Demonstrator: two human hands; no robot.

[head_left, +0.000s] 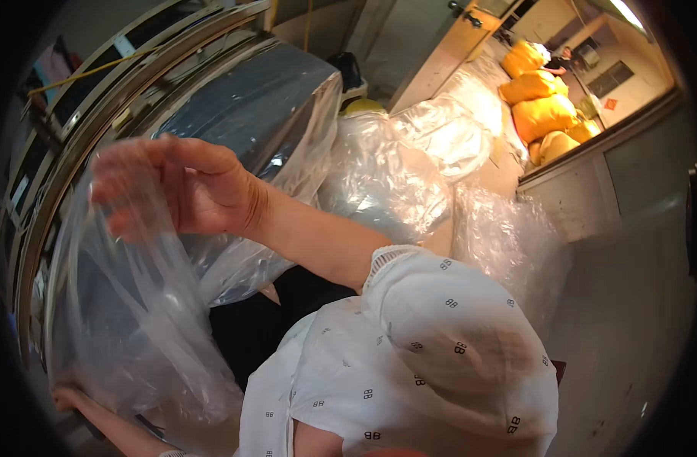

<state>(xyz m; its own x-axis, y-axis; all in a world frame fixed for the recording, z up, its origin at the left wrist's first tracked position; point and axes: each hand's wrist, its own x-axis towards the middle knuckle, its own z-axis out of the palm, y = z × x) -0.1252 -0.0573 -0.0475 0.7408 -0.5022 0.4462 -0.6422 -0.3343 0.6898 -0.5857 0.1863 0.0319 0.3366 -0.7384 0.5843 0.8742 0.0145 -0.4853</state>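
Your right hand (185, 186) pinches the thin clear plastic bag (127, 305) at ten o'clock; your left hand (66, 397), at seven o'clock, grip unclear. It's likely light, limp, slippery: gather its edge.

1 head view — looking down, close over the plastic bag (146, 320).

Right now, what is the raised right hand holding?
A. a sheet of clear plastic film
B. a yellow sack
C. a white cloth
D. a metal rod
A: the right hand is lifted with its fingers inside a clear plastic film, which hangs down from it; the yellow sacks lie far away in the background.
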